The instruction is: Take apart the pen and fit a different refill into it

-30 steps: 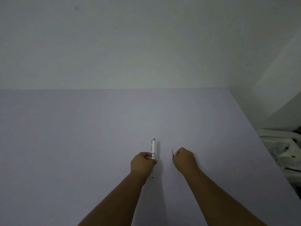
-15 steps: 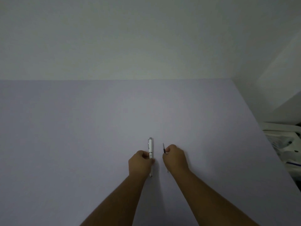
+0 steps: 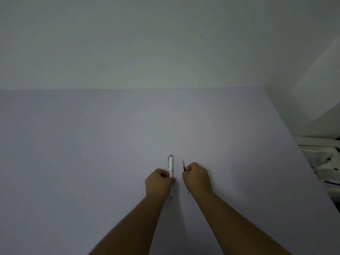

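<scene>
A white pen [image 3: 171,165] with a grey cap end and clip points away from me over the pale table [image 3: 92,153]. My left hand [image 3: 159,184] is closed around its lower half, and the pen's tip sticks out below the fist. A thin dark refill [image 3: 184,166] stands just right of the pen, roughly parallel to it. My right hand [image 3: 197,178] pinches the refill, whose lower end peeks out under the hand. A narrow gap separates the two hands.
The table meets a plain wall at the back. Its right edge runs diagonally down to the lower right. Beyond that edge sit white plastic items and bags [image 3: 323,162].
My right hand has moved left with the refill, closing the gap to the pen. The left hand keeps its hold on the pen; the view has shifted slightly.
</scene>
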Available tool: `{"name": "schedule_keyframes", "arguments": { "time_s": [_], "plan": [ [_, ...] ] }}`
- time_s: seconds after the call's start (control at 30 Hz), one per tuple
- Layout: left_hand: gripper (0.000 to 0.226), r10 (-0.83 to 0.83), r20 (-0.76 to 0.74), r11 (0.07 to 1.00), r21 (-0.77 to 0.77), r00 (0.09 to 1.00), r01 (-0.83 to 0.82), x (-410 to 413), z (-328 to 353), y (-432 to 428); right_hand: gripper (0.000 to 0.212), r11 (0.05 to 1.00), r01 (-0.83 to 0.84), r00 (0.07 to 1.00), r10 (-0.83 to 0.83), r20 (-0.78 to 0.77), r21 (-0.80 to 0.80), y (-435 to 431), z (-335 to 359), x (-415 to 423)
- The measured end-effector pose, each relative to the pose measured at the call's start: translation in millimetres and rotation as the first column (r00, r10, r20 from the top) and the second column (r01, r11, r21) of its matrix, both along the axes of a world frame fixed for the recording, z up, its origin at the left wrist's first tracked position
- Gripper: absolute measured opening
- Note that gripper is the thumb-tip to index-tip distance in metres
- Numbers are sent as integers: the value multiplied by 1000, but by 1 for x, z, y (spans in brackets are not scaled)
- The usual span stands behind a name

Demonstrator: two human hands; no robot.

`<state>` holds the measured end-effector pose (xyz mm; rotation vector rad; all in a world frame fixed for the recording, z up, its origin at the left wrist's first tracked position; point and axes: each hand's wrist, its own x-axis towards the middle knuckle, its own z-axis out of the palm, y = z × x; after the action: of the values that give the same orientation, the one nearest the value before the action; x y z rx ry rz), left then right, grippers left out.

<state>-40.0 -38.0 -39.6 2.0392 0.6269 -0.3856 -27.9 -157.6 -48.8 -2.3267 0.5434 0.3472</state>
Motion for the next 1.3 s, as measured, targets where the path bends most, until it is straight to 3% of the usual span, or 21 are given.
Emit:
{"name": "schedule_keyframes", "arguments": {
  "time_s": [1.3],
  "plan": [
    [22, -28, 15, 1000, -6, 999, 29, 1, -4, 8, 24, 996, 43, 998, -46, 35, 79, 1, -2, -6]
  ]
}}
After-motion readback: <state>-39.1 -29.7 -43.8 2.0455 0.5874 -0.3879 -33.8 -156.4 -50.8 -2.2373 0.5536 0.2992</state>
